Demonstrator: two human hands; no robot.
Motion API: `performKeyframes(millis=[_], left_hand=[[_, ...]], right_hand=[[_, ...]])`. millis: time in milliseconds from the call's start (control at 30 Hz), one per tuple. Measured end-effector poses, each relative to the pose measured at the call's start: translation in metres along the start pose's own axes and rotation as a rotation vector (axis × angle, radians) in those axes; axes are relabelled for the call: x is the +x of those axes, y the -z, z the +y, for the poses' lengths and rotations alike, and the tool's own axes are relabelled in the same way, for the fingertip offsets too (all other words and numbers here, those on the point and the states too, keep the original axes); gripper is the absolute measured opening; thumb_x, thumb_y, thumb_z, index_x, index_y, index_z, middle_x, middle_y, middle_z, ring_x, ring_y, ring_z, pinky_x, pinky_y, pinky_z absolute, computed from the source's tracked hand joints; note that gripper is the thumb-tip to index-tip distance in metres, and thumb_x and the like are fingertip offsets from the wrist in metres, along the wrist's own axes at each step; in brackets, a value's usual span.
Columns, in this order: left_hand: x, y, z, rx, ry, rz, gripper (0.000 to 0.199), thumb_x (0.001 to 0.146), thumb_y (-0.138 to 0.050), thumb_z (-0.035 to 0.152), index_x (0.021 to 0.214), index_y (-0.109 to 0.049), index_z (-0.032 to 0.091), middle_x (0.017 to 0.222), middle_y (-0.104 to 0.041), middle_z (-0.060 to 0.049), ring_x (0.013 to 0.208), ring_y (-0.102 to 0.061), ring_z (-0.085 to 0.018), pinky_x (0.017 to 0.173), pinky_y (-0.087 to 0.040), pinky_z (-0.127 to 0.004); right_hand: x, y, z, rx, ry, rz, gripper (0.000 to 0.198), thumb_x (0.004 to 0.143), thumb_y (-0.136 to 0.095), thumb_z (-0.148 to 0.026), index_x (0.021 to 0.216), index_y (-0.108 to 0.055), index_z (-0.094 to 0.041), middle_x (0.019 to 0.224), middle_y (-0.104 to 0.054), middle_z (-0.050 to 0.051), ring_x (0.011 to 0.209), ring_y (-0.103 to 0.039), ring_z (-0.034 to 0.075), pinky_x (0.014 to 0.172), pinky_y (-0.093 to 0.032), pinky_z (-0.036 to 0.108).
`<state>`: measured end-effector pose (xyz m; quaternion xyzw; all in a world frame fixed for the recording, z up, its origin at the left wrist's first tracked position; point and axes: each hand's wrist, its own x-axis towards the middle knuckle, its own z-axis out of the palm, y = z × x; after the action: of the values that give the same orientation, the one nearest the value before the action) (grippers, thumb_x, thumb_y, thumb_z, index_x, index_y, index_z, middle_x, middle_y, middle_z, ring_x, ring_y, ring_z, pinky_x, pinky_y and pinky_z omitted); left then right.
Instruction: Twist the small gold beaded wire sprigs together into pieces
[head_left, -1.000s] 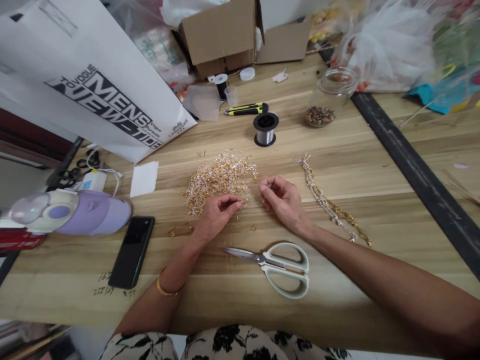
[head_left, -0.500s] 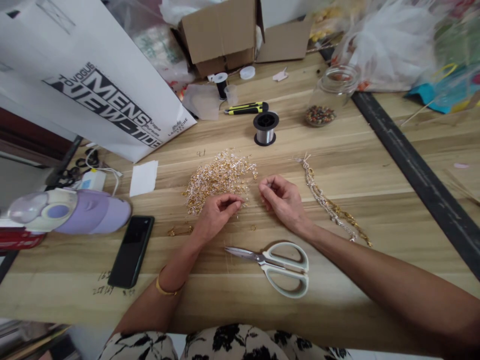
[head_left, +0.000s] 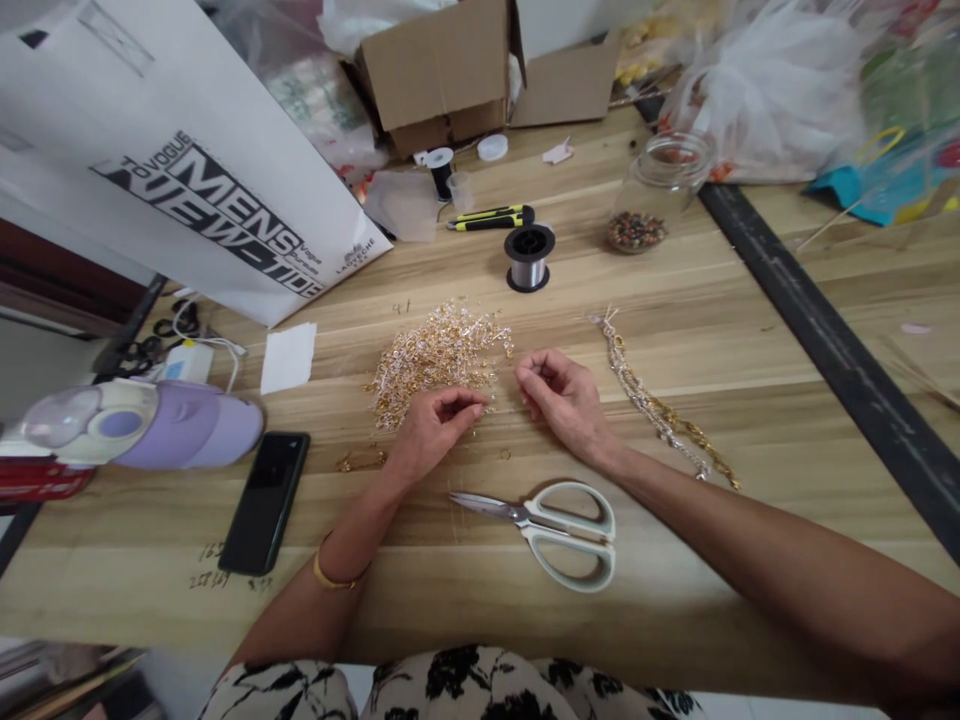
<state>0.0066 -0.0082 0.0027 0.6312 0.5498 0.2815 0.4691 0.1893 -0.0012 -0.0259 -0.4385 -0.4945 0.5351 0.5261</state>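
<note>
My left hand (head_left: 439,425) is closed in a pinch at the near edge of a pile of gold and clear beaded pieces (head_left: 431,355). Something tiny seems to show at its fingertips, too small to name. Across a short gap, my right hand (head_left: 561,398) is also pinched, and what its fingers hold cannot be made out. White-handled scissors (head_left: 536,525) lie on the table below both hands, blades pointing left. To the right of my right hand lie gold and silver chains (head_left: 649,400). A small gold ring (head_left: 505,455) rests between my wrists.
Behind the pile stand a spool of clear line (head_left: 529,262), a yellow-black utility knife (head_left: 491,218) and a glass jar of beads (head_left: 637,228). Leftward are a black phone (head_left: 264,505), a purple bottle (head_left: 191,425) and a large white bag (head_left: 247,150). A cardboard box (head_left: 442,75) sits at the back.
Both hands keep nearly the same pinched pose and place. The whole view has shifted very slightly; nothing on the table has visibly moved.
</note>
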Motion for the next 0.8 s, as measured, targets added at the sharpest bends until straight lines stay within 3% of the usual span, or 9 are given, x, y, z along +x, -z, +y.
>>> performKeyframes(millis=[333,800], left_hand=[[0.0015,-0.0031,0.0020,0.138,-0.057,-0.011,0.016,0.075,-0.066,0.024,0.085,-0.072,0.014,0.077,-0.068,-0.005,0.070,-0.060,-0.014,0.063,-0.045,-0.024],[0.0022,-0.0035,0.0016,0.098,-0.066,-0.025,0.020,0.079,-0.060,0.030,0.082,-0.071,0.014,0.080,-0.071,-0.004,0.073,-0.061,-0.016,0.068,-0.047,-0.026]], right_hand=[[-0.0001,-0.0012,-0.0010,0.016,-0.012,0.004,0.024,0.082,-0.060,-0.039,0.078,-0.054,-0.016,0.061,-0.049,-0.003,0.049,-0.044,0.008,0.046,-0.036,0.021],[0.0002,-0.0011,-0.0023,-0.006,-0.016,-0.001,0.022,0.082,-0.059,-0.038,0.078,-0.054,-0.016,0.061,-0.049,-0.003,0.051,-0.044,0.008,0.048,-0.038,0.022]])
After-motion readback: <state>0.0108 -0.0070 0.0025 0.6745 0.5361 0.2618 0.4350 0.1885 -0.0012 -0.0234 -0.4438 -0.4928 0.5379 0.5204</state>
